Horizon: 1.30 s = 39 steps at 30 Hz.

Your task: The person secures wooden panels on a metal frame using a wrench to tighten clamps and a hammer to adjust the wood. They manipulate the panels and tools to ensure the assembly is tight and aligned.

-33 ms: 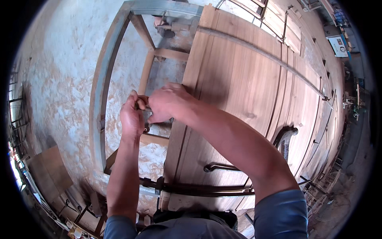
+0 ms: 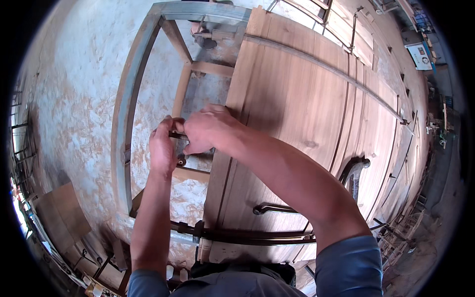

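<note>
At the left edge of a wide wooden panel, both my hands meet over a threaded clamp screw. My left hand is closed with its fingers and thumb at the screw's outer end. My right hand is closed at the screw's inner end, beside the panel edge. It covers the clamp's head, so the grip underneath is partly hidden. A short stretch of thread shows between the hands. A second clamp screw sticks out past the panel's far left edge, its bar lying across the boards.
A dark ring spanner and a dark curved metal tool lie on the panel. Nearest me, a dark clamp bar crosses it. A grey-edged wooden frame stands to the left. What looks like a shoe shows beyond it.
The fingers of my left hand have shifted slightly around the screw's end, showing more of the dark rod. My right hand stays almost still.
</note>
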Tool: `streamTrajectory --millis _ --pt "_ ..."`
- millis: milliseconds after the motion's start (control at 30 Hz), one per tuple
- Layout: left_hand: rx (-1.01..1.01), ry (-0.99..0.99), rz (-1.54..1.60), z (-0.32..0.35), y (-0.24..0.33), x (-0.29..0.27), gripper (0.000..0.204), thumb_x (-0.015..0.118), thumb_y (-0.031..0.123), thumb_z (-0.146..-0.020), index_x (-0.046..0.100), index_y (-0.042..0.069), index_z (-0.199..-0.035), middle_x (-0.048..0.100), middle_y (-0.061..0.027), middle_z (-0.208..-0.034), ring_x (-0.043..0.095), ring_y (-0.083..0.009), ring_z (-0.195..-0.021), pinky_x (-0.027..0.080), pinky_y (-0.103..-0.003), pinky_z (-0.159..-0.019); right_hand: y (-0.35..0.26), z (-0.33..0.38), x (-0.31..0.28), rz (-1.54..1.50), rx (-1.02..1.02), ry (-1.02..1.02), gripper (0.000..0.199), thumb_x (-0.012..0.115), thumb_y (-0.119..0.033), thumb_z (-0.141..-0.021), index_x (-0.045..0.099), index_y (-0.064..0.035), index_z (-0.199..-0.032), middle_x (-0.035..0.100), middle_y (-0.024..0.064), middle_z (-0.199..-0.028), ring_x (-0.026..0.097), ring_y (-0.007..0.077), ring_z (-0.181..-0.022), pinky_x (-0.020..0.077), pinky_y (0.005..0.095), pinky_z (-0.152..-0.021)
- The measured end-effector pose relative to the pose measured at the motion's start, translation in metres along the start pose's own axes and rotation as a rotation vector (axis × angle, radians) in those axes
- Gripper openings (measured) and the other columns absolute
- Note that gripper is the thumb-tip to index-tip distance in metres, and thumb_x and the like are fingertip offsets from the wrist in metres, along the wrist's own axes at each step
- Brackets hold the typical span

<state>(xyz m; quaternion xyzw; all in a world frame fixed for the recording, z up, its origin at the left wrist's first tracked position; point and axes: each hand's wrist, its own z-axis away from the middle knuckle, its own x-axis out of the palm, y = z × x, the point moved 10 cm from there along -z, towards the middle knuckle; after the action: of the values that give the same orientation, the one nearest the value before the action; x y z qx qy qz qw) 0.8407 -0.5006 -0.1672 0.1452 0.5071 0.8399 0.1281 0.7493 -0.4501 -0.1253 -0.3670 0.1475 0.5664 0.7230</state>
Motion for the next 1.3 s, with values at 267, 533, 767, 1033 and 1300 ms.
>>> streamTrajectory --millis 267,533,767,1033,1300 --pt "-0.734 -0.179 0.043 0.029 -0.014 0.009 0.023 0.055 0.031 -0.088 0.048 0.009 -0.084 0.056 -0.0211 -0.107 0.053 -0.0300 -0.108 0.046 -0.042 -0.095 0.001 -0.001 -0.003 -0.020 0.042 0.026 0.049 0.064 -0.055 -0.079 0.075 -0.0117 -0.101 0.072 0.0073 -0.099 0.068 0.0246 -0.097 0.0504 0.0374 -0.088" --pt "-0.730 -0.097 0.312 0.010 -0.050 -0.002 0.015 0.048 0.012 -0.084 0.053 0.004 -0.096 0.053 -0.0198 -0.106 0.055 -0.0322 -0.098 0.049 -0.044 -0.086 -0.002 -0.001 -0.010 0.006 0.072 0.104 0.049 0.066 -0.052 -0.079 0.073 -0.0063 -0.095 0.071 0.0148 -0.099 0.067 0.0322 -0.098 0.0508 0.0429 -0.089" --pt "-0.635 -0.099 0.214 0.014 -0.032 0.007 0.047 0.049 0.004 -0.077 0.053 -0.005 -0.123 0.057 -0.0202 -0.108 0.060 -0.0294 -0.093 0.051 -0.037 -0.080 -0.001 -0.014 0.003 0.056 0.085 0.050 0.047 0.063 -0.052 -0.078 0.072 -0.0060 -0.072 0.069 0.0129 -0.073 0.068 0.0304 -0.077 0.0526 0.0427 -0.075" --pt "-0.558 -0.137 0.253 0.016 -0.029 0.004 0.046 0.051 0.006 -0.079 0.056 -0.004 -0.123 0.062 -0.0175 -0.100 0.063 -0.0238 -0.084 0.052 -0.035 -0.080 -0.009 -0.014 0.002 0.109 0.119 -0.002 0.051 0.062 -0.056 -0.078 0.073 -0.0067 -0.082 0.069 0.0155 -0.076 0.069 0.0330 -0.080 0.0534 0.0433 -0.077" --pt "-0.718 -0.083 0.316 0.071 -0.074 -0.003 0.031 0.060 0.015 -0.090 0.060 -0.005 -0.114 0.064 -0.0140 -0.090 0.064 -0.0229 -0.076 0.054 -0.038 -0.074 -0.001 -0.014 0.002 0.033 0.143 0.011 0.050 0.065 -0.052 -0.079 0.066 -0.0027 -0.086 0.066 0.0144 -0.070 0.067 0.0270 -0.070 0.0515 0.0393 -0.066"
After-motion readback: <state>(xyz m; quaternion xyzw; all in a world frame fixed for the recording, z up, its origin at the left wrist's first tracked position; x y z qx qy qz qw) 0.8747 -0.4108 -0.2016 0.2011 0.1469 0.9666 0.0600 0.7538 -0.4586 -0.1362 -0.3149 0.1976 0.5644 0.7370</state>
